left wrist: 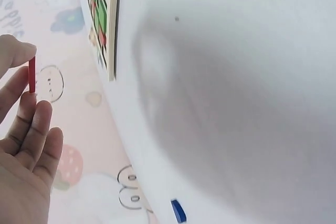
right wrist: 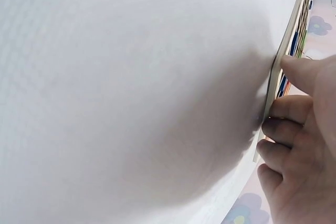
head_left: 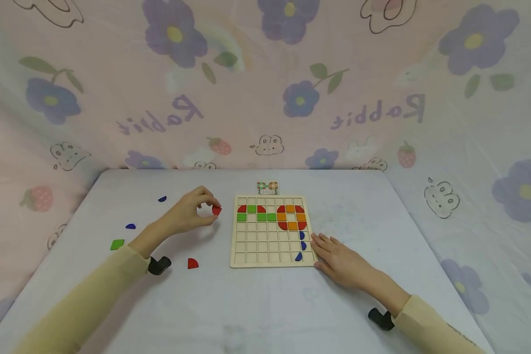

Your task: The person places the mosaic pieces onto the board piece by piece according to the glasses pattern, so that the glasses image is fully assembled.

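Observation:
My left hand (head_left: 188,211) pinches a red quarter-circle piece (head_left: 216,210) between thumb and fingers, held up left of the wooden grid board (head_left: 252,268). In the left wrist view the red piece (left wrist: 32,75) appears edge-on at the fingertips. My right hand (head_left: 342,263) rests at the board's right edge, fingers extended against it. On the board, green squares (head_left: 272,217) and red quarter-circles sit in the upper left. A ring of orange squares (head_left: 293,225) and red corners fills the upper right, with blue segments (head_left: 303,246) below it.
A small pattern card (head_left: 267,187) lies just behind the board. Left of the board are a loose red quarter-circle (head_left: 192,263), a green square (head_left: 117,244) and two blue segments (head_left: 130,226). A patterned cloth (head_left: 248,98) hangs behind the white table (head_left: 265,314).

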